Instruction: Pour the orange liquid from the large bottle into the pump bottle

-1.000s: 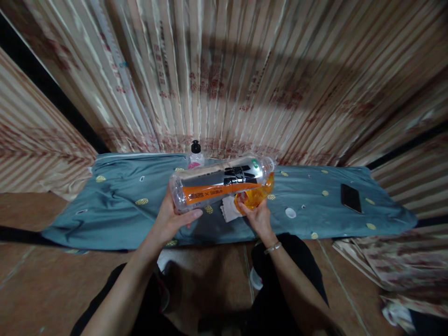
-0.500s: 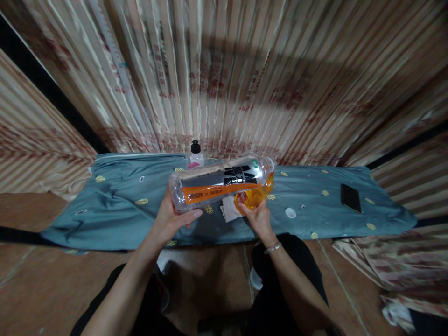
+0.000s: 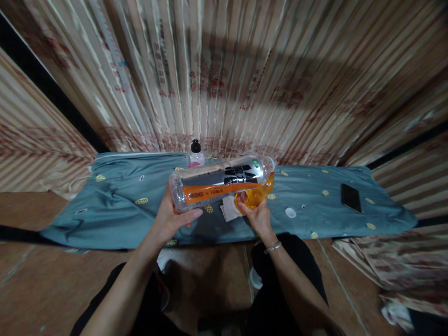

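Note:
My left hand is closed round the base of a large clear plastic bottle with a silver and orange label. The bottle lies nearly on its side, its uncapped-looking neck pointing right and slightly up. In my right hand is a smaller bottle of orange liquid, tilted, its upper end by the neck of the large one. The large bottle partly covers it, and whether the two mouths touch I cannot tell. Behind my right hand a whitish cloth or tissue lies on the teal patterned cloth.
A small bottle with a black cap stands at the back behind the large bottle. To the right lie a white round disc and a dark phone. Striped curtains hang behind and at both sides.

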Tool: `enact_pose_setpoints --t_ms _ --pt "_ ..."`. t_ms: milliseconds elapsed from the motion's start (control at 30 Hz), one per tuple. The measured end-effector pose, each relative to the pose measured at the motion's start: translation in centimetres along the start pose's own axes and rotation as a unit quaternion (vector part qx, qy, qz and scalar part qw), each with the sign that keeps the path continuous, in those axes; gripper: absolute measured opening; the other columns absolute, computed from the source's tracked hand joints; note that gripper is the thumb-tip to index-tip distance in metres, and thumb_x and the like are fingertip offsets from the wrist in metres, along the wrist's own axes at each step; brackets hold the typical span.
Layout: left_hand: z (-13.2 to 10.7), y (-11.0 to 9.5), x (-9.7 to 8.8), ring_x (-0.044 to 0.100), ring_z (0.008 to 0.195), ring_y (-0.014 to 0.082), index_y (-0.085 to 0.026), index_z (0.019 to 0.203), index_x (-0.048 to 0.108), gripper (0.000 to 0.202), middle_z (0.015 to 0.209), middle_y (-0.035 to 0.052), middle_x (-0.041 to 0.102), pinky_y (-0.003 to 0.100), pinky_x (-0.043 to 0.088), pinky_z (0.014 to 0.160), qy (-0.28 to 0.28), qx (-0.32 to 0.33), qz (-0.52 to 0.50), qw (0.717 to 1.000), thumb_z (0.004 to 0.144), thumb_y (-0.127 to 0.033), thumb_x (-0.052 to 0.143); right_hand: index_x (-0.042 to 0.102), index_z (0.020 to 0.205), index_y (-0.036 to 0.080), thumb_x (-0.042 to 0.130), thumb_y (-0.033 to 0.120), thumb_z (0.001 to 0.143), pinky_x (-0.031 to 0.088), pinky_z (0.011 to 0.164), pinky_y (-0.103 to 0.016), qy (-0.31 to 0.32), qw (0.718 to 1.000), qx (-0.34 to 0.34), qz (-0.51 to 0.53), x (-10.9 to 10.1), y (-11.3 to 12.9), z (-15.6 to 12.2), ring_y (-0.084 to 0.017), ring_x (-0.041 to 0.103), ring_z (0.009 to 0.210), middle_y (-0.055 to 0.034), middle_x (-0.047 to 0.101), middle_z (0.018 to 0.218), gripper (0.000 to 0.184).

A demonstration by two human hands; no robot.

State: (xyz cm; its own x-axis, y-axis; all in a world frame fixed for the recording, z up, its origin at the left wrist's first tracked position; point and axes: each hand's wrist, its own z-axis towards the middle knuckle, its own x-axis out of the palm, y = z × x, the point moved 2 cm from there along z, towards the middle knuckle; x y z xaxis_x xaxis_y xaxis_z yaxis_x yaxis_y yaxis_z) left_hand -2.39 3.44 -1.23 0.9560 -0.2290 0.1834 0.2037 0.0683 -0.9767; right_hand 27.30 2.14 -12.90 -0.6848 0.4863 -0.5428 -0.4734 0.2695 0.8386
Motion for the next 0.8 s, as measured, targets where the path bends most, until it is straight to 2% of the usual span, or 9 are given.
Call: enact_pose_setpoints --t_ms 100,300,533,800 --pt "-0.03 -0.17 0.07 0.056 0.048 0.0110 -0.023 0.130 0.060 0.084 0.089 -0.0008 0.076 0.021 0.044 0.036 0.000 0.002 0.003 1.000 0.060 -0.039 0.103 0.055 0.130 0.021 0.083 0.073 0.063 0.064 0.092 -0.054 -0.002 1.000 -0.005 0.005 0.04 0.00 0.00 -0.044 0.080 0.110 -0.0181 0.082 0.114 0.089" --pt "-0.01 -0.20 0.10 0.055 0.046 0.0106 -0.023 0.130 0.062 0.082 0.088 -0.0015 0.076 0.022 0.045 0.036 0.002 0.008 0.008 1.000 0.061 -0.040 0.102 0.057 0.133 0.020 0.081 0.070 0.073 0.062 0.090 -0.048 -0.001 1.000 -0.021 -0.007 0.02 -0.09 -0.25 -0.042 0.080 0.110 -0.0163 0.082 0.113 0.082" --pt "0.09 -0.21 0.16 0.053 0.043 0.0096 -0.023 0.124 0.064 0.079 0.079 -0.0037 0.073 0.021 0.046 0.034 0.002 0.011 0.002 1.000 0.059 -0.042 0.104 0.057 0.131 0.020 0.085 0.069 0.065 0.064 0.088 -0.050 -0.019 1.000 -0.015 0.002 0.15 -0.22 -0.02 -0.042 0.082 0.104 -0.0160 0.084 0.108 0.087" --pt "0.03 -0.42 0.26 0.053 0.045 0.0106 -0.024 0.127 0.062 0.084 0.081 -0.0028 0.073 0.021 0.044 0.034 0.000 0.006 0.008 1.000 0.058 -0.044 0.105 0.059 0.136 0.018 0.085 0.063 0.071 0.063 0.093 -0.049 -0.010 1.000 -0.015 -0.006 0.07 -0.06 -0.17 -0.042 0.081 0.112 -0.0165 0.083 0.114 0.083"
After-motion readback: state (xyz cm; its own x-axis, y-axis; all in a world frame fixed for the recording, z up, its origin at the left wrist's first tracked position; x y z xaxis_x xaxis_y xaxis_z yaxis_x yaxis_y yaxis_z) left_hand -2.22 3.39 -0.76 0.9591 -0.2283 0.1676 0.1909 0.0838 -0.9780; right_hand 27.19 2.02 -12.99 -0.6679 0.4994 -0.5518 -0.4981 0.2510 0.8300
